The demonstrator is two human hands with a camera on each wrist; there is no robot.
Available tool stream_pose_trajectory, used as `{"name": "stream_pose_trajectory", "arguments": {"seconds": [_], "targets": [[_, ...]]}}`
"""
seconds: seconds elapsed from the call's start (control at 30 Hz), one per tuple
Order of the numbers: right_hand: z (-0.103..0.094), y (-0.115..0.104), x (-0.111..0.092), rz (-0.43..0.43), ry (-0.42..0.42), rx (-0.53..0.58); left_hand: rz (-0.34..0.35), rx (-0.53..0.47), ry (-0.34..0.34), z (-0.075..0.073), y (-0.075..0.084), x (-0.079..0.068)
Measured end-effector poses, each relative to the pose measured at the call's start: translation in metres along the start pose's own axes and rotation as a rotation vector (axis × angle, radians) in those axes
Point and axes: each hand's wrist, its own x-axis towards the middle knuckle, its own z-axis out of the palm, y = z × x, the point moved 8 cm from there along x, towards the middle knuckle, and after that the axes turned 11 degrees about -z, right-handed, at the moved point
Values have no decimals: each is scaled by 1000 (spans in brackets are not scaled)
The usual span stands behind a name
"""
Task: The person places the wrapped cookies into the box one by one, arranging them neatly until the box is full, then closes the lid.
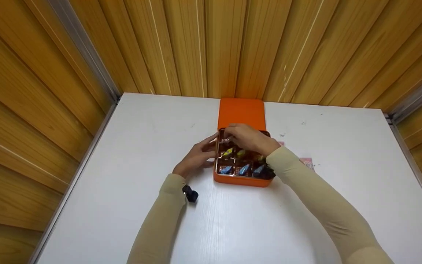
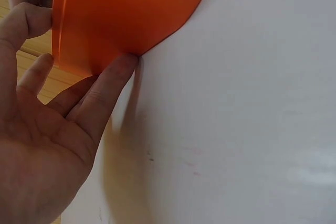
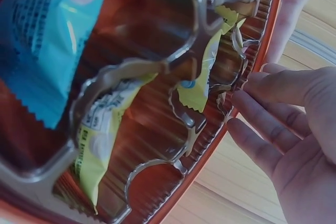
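Head view: left hand (image 1: 195, 157) straight-fingered against box (image 1: 242, 180), right hand (image 1: 249, 138) over it, hold unclear, packet (image 1: 225, 140) likely light, slippery, best pinched endwise

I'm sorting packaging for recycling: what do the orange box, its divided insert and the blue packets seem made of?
Orange box: painted metal or plastic, hard to tell; smooth, with a soft sheen. Divided insert: probably thin moulded plastic; glossy, ribbed, brownish. Blue packets: likely plastic film, perhaps foil; shiny, one showing a zigzag edge.
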Motion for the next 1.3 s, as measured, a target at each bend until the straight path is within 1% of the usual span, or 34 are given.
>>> {"name": "stream_pose_trajectory", "arguments": {"seconds": [0.17,0.43,0.73,1.0,1.13,1.2,1.3], "targets": [[-3,0,-7,13,43,13,8,20,8,0,0,0],[-14,-2,-23,33,94,-3,-1,72,29,-1,-2,2],[-27,2,-42,87,162,-26,15,126,58,-1,-1,2],[-34,5,-59,110,208,-10,3,107,52,-1,-2,3],[-38,7,-68,134,225,-4,-5,101,56,-1,-3,3],[-39,8,-72,149,233,-7,-3,106,56,-1,-2,3],[-41,10,-80,169,246,-17,10,80,37,0,-2,3]]}}
